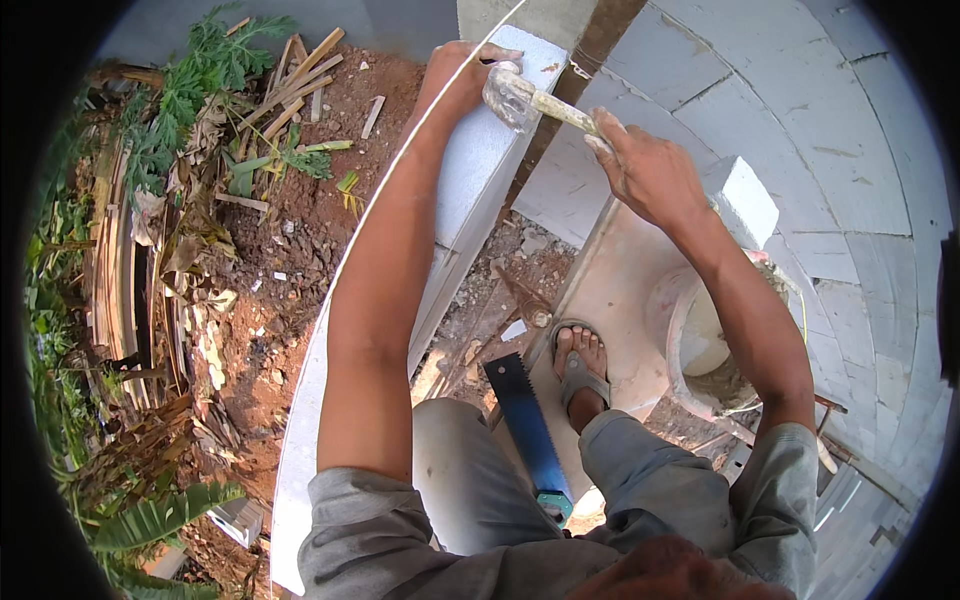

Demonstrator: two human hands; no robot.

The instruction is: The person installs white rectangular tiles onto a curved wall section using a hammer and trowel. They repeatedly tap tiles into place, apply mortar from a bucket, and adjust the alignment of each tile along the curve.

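My right hand [645, 170] is closed round the pale handle of a hammer [512, 98] with a mortar-smeared head. The head is held over the top of a white lightweight block [480, 165] in the wall, beside my left hand [465, 78]. My left hand grips the far end of that block at its left edge, fingers bent over the top and partly hidden. A white string line [398, 160] runs past my left wrist and along the wall's outer side. Whether the hammer touches the block, I cannot tell.
A bucket [690, 340] with mortar stands right of my sandalled foot [582, 365] on a plank [620, 290]. A handsaw [525, 425] leans between my legs. A loose white block [742, 205] sits beside the right-hand block wall [800, 110]. Wood scraps [295, 85] and plants cover the ground left.
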